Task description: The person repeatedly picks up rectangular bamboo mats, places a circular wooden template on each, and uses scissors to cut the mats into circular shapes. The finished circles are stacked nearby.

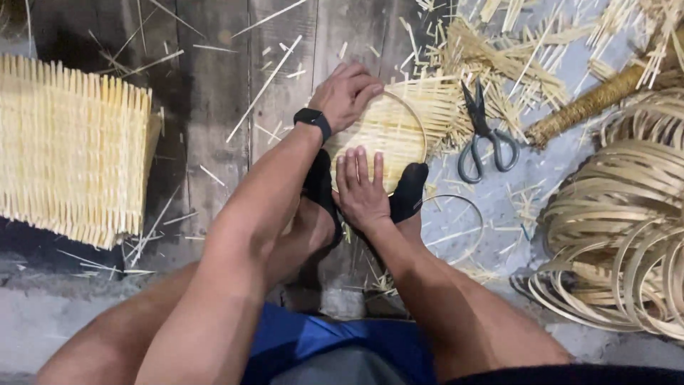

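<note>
A small round woven bamboo tray (pixel 388 132) with a thin hoop rim lies on the floor, pinned between my two black-socked feet (pixel 410 192). My left hand (pixel 348 93), with a black watch on the wrist, presses on the tray's far left rim. My right hand (pixel 361 189) lies flat with fingers spread on the near edge of the weave. Loose strip ends stick out of the tray toward the right.
Grey scissors (pixel 486 135) lie right of the tray. A stack of bamboo hoops (pixel 627 235) sits at the right, a single hoop (pixel 456 224) near my right foot. A woven mat (pixel 68 150) lies left. Cut strips (pixel 513 57) litter the floor.
</note>
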